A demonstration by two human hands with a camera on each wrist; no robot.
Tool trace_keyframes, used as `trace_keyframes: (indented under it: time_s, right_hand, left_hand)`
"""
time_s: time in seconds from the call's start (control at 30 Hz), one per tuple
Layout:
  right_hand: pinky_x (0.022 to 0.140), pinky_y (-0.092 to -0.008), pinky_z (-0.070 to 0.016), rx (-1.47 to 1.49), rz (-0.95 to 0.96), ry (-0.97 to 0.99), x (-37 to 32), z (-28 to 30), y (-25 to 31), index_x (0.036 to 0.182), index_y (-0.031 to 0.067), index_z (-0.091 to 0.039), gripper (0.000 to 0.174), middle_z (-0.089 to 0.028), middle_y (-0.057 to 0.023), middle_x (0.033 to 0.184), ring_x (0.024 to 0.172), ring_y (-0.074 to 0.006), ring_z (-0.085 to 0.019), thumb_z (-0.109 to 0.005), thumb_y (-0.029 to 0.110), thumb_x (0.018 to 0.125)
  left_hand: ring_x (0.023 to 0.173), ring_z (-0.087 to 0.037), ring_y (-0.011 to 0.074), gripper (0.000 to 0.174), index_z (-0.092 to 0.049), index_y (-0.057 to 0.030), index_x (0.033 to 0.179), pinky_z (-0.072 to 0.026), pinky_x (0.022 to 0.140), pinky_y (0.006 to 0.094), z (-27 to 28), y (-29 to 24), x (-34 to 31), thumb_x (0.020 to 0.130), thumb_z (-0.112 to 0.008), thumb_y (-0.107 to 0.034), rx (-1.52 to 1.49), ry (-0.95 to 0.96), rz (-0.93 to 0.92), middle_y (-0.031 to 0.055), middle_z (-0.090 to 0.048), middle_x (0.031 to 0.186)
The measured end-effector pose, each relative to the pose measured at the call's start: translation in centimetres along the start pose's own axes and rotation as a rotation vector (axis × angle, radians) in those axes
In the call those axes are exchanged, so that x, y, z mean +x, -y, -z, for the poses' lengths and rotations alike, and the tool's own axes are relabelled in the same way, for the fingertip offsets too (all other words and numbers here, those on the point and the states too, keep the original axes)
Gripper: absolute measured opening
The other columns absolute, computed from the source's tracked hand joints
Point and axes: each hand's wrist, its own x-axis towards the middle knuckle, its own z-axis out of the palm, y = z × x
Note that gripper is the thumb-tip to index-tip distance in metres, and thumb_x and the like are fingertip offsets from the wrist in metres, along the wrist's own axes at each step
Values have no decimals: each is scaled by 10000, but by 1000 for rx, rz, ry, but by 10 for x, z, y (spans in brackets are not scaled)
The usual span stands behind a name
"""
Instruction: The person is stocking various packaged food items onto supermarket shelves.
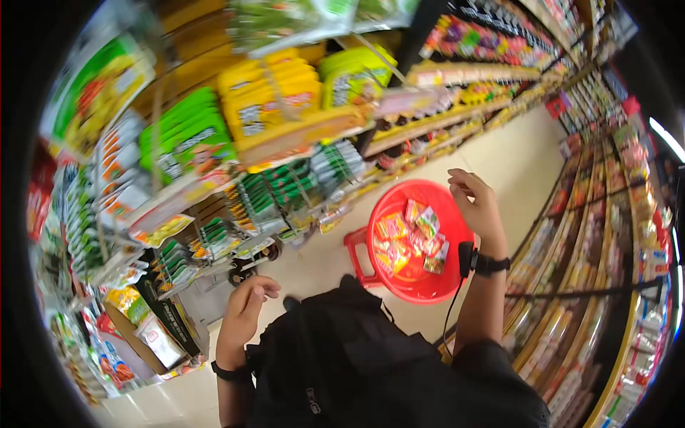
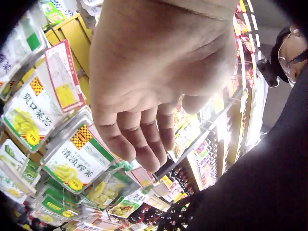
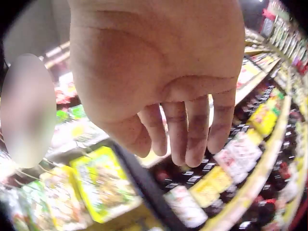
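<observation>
My left hand (image 1: 246, 312) hangs beside my body at the lower left of the head view, its fingers loosely bent and holding nothing. In the left wrist view the same hand (image 2: 154, 82) shows palm and bent fingers, with bagged pickles (image 2: 77, 156) on the shelf behind it. My right hand (image 1: 477, 205) hovers over the right rim of a red basket (image 1: 421, 294), also with nothing in it. Several small snack packets (image 1: 399, 253) lie inside the basket. The right wrist view shows the right hand (image 3: 163, 82) palm on, fingers pointing down and relaxed.
Shelves of bagged goods stand on the left, with green packets (image 1: 189, 135) and yellow packets (image 1: 271, 89) hung in rows. A cardboard box (image 1: 135, 332) sits low at left. Another long shelf (image 1: 564, 264) runs along the right. Pale floor tiles (image 1: 524, 160) show between them.
</observation>
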Motion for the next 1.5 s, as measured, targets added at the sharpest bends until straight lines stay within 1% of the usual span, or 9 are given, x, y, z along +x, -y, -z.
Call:
trace_keyframes:
  time_s: [0.2,0.33,0.53,0.87,1.13,1.27,1.37,1.4,1.5]
  right_hand:
    - [768,-329,-534,77,-527,-4,-114,-35,-286,1215,1,-639,342,-706,-135,962,866,-203,-679,-634,143,905]
    - [649,-348,-510,445,-1090,22,-190,-73,-326,1193,-12,-631,326,-680,-78,903,774,-176,-643,-602,170,924]
    - [558,-340,-477,669,-1447,226,-271,-134,-388,1222,77,-596,359,-651,-29,857,669,-171,-615,-619,189,882]
    - [664,-385,-506,744,-1236,-118,-197,-171,-438,1558,167,-289,729,-622,-63,985,795,-172,-607,-610,143,903]
    - [953,-481,-436,1039,-1356,-369,-155,-184,-438,1585,234,-228,803,-537,-103,1323,1170,-227,-510,-599,118,882]
    - [997,-516,-373,1232,-1338,-495,-143,-180,-439,1592,248,-188,818,-486,-59,1395,1156,-190,-481,-589,126,889]
    - [976,-509,-386,1301,-1364,-632,-142,-196,-463,1486,170,-386,638,-528,-41,1299,1119,-175,-481,-572,101,880]
    - [946,-476,-410,1321,-1364,-639,-142,-200,-472,1236,126,-536,364,-549,-21,1182,1086,-173,-488,-558,88,875]
    - [901,-442,-435,1360,-1238,-541,-142,-197,-481,1026,128,-533,159,-537,4,1068,1049,-176,-482,-538,69,878]
  left_hand:
    - [928,-638,191,274,-622,24,1078,-487,853,324,-55,-27,41,1047,-454,-190,164,107,20,110,-673,1012]
    - [937,-644,206,250,-625,24,1082,-491,860,329,-94,-47,67,1033,-472,-167,336,157,36,121,-670,1009]
    - [958,-648,241,233,-629,15,1093,-485,876,341,-139,-73,98,1019,-492,-159,559,224,41,133,-669,1011]
    - [972,-645,250,226,-630,12,1098,-491,869,349,-152,-75,116,1012,-503,-154,745,139,154,142,-672,1024]
    - [958,-640,228,209,-636,-1,1105,-490,861,337,-146,-80,117,1000,-524,-144,829,55,282,132,-669,1009]
    - [967,-640,216,202,-637,-6,1109,-490,864,331,-150,-81,118,996,-532,-135,853,62,290,122,-669,1010]
    - [977,-642,214,202,-636,-6,1114,-490,875,327,-157,-81,122,997,-531,-134,849,64,305,117,-671,1021]
    - [980,-643,214,203,-635,-6,1116,-490,879,327,-159,-81,123,998,-530,-134,842,64,313,116,-671,1025]
    - [990,-647,219,211,-633,-4,1128,-490,896,334,-163,-82,128,1001,-528,-136,834,80,309,120,-676,1043]
